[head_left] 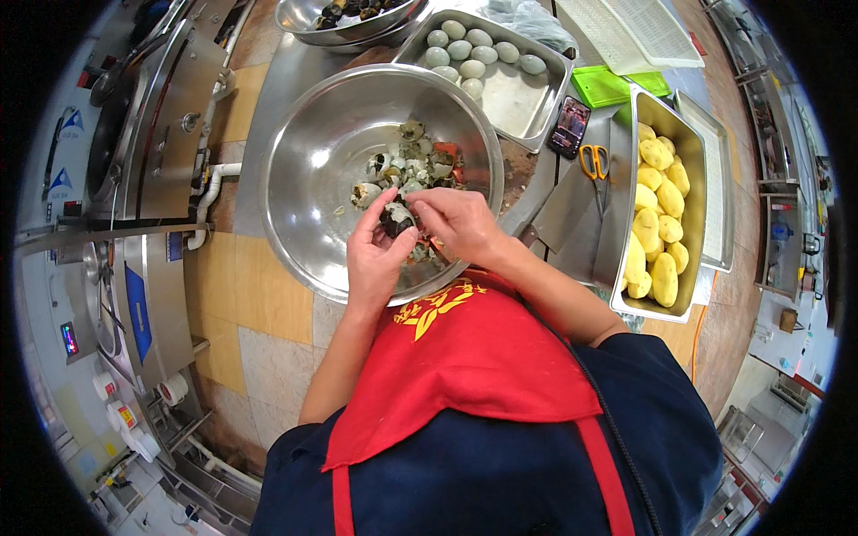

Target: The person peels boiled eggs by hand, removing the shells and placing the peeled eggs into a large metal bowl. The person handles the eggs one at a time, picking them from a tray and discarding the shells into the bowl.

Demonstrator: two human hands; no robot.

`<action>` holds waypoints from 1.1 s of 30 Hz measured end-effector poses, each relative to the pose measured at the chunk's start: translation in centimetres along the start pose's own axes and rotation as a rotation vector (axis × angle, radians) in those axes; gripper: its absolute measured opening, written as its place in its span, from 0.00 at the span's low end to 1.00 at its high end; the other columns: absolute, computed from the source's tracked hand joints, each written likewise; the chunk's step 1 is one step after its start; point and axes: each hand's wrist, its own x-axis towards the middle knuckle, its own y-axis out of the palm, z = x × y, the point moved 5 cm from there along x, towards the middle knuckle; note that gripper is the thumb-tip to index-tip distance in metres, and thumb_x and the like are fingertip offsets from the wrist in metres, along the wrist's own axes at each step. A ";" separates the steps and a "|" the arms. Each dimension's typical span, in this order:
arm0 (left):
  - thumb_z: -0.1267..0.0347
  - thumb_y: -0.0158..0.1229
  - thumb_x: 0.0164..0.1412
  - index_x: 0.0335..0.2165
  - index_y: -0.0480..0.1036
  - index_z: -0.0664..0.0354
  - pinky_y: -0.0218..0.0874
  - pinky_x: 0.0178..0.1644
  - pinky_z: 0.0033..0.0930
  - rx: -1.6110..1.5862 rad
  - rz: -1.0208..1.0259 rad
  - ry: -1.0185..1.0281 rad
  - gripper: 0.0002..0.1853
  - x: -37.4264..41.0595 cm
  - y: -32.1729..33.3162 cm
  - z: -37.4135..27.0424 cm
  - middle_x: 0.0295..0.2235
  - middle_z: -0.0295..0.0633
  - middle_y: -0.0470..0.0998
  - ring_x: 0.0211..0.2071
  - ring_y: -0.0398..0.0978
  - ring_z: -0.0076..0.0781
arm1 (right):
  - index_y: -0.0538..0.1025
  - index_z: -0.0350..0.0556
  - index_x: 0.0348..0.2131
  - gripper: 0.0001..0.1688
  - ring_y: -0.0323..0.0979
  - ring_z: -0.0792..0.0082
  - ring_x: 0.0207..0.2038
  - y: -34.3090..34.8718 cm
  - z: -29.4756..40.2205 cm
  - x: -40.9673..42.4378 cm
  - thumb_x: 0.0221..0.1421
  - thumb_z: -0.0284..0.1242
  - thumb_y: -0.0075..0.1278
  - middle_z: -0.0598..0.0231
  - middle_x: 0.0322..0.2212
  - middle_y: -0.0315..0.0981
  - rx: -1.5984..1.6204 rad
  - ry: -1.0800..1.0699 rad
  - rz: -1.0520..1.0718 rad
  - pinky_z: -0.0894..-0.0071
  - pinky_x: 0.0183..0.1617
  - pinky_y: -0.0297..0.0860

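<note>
A dark preserved egg (397,220), partly covered by pale shell, sits in the fingers of my left hand (375,254). My right hand (456,221) is at the egg's right side, its thumb and fingertips pinched together by the shell; whether a shell piece is between them cannot be seen. Both hands are over the near part of a large steel bowl (301,154). Broken eggshells (412,161) and some orange-red scraps (445,149) lie in the bowl below and beyond my hands.
A steel tray (513,110) holds several whole pale-green eggs (459,50). At the far left, a steel bowl (295,17) contains dark peeled eggs (333,12). To the right are a phone (570,127), orange-handled scissors (594,164) and a deep pan (697,201) of peeled potatoes (647,228).
</note>
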 end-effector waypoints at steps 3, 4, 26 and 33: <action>0.78 0.63 0.55 0.59 0.69 0.62 0.68 0.40 0.23 0.252 -0.047 0.086 0.32 0.1 -0.4 0.1 0.44 0.40 0.75 0.36 0.74 0.19 | 0.78 0.40 0.46 0.17 0.78 0.56 0.33 -1.1 0.9 0.6 0.58 0.27 0.58 0.53 0.35 0.79 -0.013 0.000 0.070 0.64 0.35 0.74; 0.77 0.64 0.54 0.59 0.70 0.61 0.69 0.41 0.26 0.403 -0.065 0.159 0.32 -0.2 -0.1 -1.1 0.46 0.44 0.74 0.37 0.76 0.24 | 0.79 0.40 0.45 0.16 0.78 0.56 0.33 -1.1 1.7 0.8 0.57 0.28 0.59 0.53 0.33 0.79 0.024 -0.005 0.061 0.64 0.34 0.73; 0.81 0.55 0.61 0.60 0.67 0.63 0.62 0.44 0.18 -0.103 0.019 0.021 0.28 0.1 0.1 0.2 0.47 0.33 0.73 0.37 0.69 0.13 | 0.80 0.42 0.35 0.07 0.74 0.52 0.33 -1.2 0.1 0.5 0.58 0.28 0.58 0.55 0.30 0.74 -0.101 0.059 0.018 0.58 0.36 0.71; 0.76 0.49 0.69 0.64 0.63 0.61 0.67 0.41 0.23 -0.177 -0.002 -0.104 0.26 0.1 -0.5 1.5 0.37 0.32 0.72 0.38 0.73 0.17 | 0.77 0.39 0.44 0.18 0.76 0.53 0.36 -0.7 1.4 0.8 0.56 0.31 0.60 0.53 0.35 0.75 0.047 -0.021 0.125 0.59 0.40 0.74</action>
